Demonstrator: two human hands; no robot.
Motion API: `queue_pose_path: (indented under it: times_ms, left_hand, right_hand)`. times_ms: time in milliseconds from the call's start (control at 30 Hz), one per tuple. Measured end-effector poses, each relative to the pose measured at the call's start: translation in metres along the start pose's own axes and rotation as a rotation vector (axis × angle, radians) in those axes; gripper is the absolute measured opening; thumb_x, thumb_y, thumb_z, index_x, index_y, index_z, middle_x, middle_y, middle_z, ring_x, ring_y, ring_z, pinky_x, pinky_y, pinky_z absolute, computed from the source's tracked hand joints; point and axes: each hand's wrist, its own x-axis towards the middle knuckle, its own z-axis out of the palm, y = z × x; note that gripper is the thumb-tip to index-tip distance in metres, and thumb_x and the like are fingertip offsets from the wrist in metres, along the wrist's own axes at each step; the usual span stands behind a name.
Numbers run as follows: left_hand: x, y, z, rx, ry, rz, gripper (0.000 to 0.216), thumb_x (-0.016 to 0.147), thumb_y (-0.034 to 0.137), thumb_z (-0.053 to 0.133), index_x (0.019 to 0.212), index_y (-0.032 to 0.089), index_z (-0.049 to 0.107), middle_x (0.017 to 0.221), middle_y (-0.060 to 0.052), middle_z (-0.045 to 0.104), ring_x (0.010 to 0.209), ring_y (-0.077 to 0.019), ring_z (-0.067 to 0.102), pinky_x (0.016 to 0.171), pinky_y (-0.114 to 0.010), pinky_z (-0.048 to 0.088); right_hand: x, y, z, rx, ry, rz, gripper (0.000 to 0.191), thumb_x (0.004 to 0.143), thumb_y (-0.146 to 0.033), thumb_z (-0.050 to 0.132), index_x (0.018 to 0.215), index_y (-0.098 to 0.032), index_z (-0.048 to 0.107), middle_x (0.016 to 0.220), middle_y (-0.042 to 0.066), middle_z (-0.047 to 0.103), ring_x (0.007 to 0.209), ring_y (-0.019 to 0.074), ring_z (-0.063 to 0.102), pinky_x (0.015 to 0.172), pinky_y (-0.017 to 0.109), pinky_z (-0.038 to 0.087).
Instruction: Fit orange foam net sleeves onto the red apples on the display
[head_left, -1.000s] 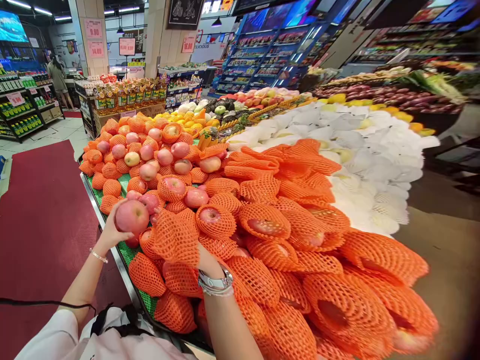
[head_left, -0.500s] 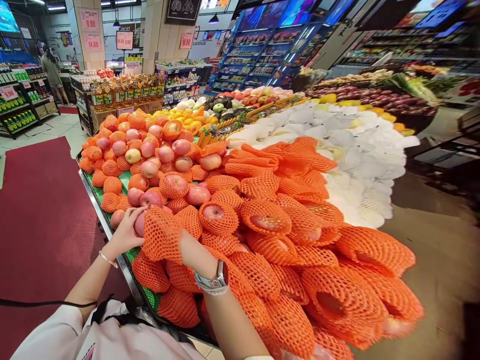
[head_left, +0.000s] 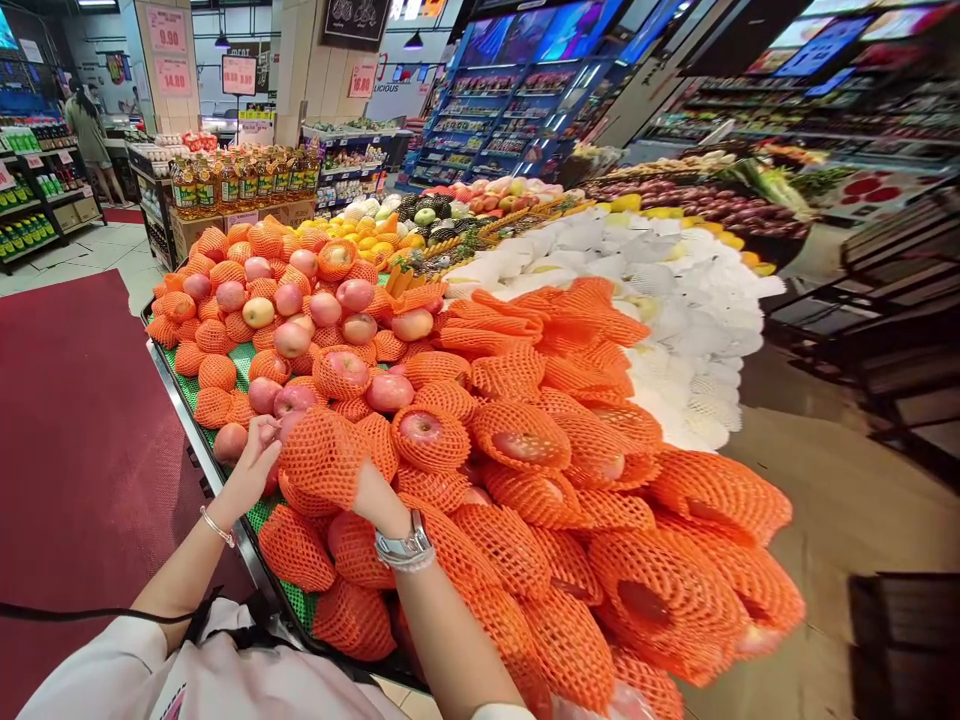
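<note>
An orange foam net sleeve (head_left: 322, 455) is drawn over my right hand (head_left: 369, 495), whose fingers are hidden inside it. Beside the sleeve's left opening, my left hand (head_left: 259, 460) has its fingers bent around the edge of a pink apple (head_left: 288, 425), of which only a sliver shows. How far the sleeve covers this apple I cannot tell. Below both hands lie more netted apples (head_left: 296, 548). A bare apple (head_left: 229, 442) rests just left of my left fingers, and a netted apple (head_left: 429, 428) with its top showing sits to the right.
The sloping display has a metal edge (head_left: 187, 420) and green mat (head_left: 244, 362). Loose orange sleeves (head_left: 562, 320) are heaped mid-display. White-wrapped fruit (head_left: 675, 320) lies beyond, at the right. Dark red matting (head_left: 82, 420) covers the floor at left. Bottles (head_left: 240, 180) stand behind.
The orange sleeve has moved left over the apple, hiding more of it. My left fingers have shifted up to the sleeve's edge. The whole view has swung slightly right.
</note>
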Motion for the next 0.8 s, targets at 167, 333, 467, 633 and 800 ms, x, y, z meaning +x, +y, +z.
queue_pose_path:
  times_ms: [167,333,467,633,800]
  left_hand:
    - [0.003,0.006,0.014,-0.035,0.03,-0.002,0.033,0.088,0.051,0.058,0.099,0.024,0.043,0.131,-0.01,0.053,0.137,-0.0259,0.043,0.115,-0.046,0.034]
    - [0.009,0.004,0.016,-0.156,-0.005,-0.05,0.032,0.087,0.05,0.061,0.085,0.022,0.046,0.114,-0.008,0.059,0.135,-0.026,0.044,0.116,-0.042,0.029]
    - [0.011,-0.001,0.017,-0.278,0.074,-0.061,0.036,0.087,0.05,0.062,0.077,0.023,0.041,0.108,-0.006,0.062,0.131,-0.0246,0.046,0.112,-0.038,0.03]
    - [0.008,-0.002,0.015,-0.248,0.197,-0.057,0.039,0.081,0.051,0.067,0.074,0.022,0.041,0.084,0.0,0.057,0.1,-0.0204,0.058,0.093,-0.033,0.042]
    - [0.002,0.0,0.01,-0.212,0.235,-0.056,0.038,0.078,0.049,0.071,0.073,0.021,0.046,0.074,0.004,0.05,0.076,-0.014,0.053,0.075,-0.026,0.044]
  right_hand:
    - [-0.006,0.008,0.004,-0.28,-0.072,-0.139,0.031,0.077,-0.023,0.071,0.107,-0.03,0.074,0.121,0.0,0.071,0.125,0.0228,0.058,0.123,0.048,0.021]
    - [-0.01,0.03,-0.008,-0.765,-0.111,-0.266,0.042,0.09,-0.024,0.05,0.129,-0.023,0.064,0.133,0.006,0.064,0.124,0.0238,0.06,0.115,0.05,0.039]
    - [-0.012,0.024,-0.007,-0.952,-0.146,-0.341,0.043,0.094,-0.022,0.041,0.132,-0.018,0.061,0.134,0.01,0.063,0.13,0.027,0.055,0.114,0.054,0.04]
    - [-0.018,-0.008,0.006,-0.851,-0.263,-0.265,0.043,0.092,-0.021,0.049,0.133,-0.019,0.061,0.135,0.01,0.062,0.129,0.028,0.056,0.115,0.05,0.039]
    - [-0.024,-0.025,0.009,-0.664,-0.3,-0.153,0.046,0.089,-0.024,0.059,0.135,-0.022,0.06,0.137,0.007,0.061,0.128,0.028,0.057,0.115,0.047,0.039]
